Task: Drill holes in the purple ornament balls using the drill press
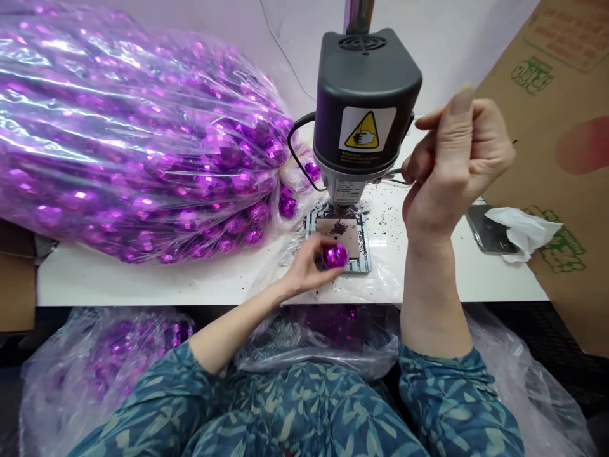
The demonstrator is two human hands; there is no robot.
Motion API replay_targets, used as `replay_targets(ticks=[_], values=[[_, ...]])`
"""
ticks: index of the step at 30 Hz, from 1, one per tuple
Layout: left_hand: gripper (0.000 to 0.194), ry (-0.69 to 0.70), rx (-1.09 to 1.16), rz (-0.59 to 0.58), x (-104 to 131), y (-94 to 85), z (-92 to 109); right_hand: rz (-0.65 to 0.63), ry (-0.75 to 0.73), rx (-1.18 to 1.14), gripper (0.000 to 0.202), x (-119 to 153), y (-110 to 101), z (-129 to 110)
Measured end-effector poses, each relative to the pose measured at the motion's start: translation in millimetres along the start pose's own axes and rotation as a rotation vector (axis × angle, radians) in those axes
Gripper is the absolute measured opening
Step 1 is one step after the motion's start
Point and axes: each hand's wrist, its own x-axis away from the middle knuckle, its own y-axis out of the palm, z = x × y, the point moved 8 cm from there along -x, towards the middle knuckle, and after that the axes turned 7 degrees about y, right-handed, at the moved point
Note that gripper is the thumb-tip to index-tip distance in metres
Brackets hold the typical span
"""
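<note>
Between the thumb and fingers of my left hand point(309, 263) is a shiny purple faceted ball point(335, 255). It is held just above the front of a small metal base plate point(362, 265) with a square brown board point(352, 244) on it. Black crumbs lie on the board, under the chuck point(341, 208) of a small dark bench drill press point(366, 82). My right hand point(451, 158) is raised at the right of the drill press, fingers curled round the end of its thin feed lever point(396, 172); most of the grip is hidden.
A large clear bag of purple balls point(166, 152) fills the table's left side. Below the table edge hang plastic bags point(114, 355), some with purple balls. At right lie a phone point(485, 228) and crumpled tissue point(523, 228), beside a large cardboard box point(556, 82). Black crumbs dot the white table point(143, 285).
</note>
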Motion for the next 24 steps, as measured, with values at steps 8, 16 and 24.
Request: replay_targets(ticks=[8, 16, 24], values=[[0.037, 0.132, -0.255, -0.339, 26.8, -18.4, 12.4, 0.036, -0.035, -0.093, 0.041, 3.9, -2.7, -2.3], [0.066, -0.413, -1.013, -0.322, -69.1, -82.6, -80.7, 0.037, -0.046, -0.064, 0.039, 5.3, -4.4, -0.5], [0.049, -0.157, -0.725, 0.035, -68.5, -95.2, -56.5, 0.066, -0.040, -0.052, 0.046, 8.4, -3.7, -6.2]])
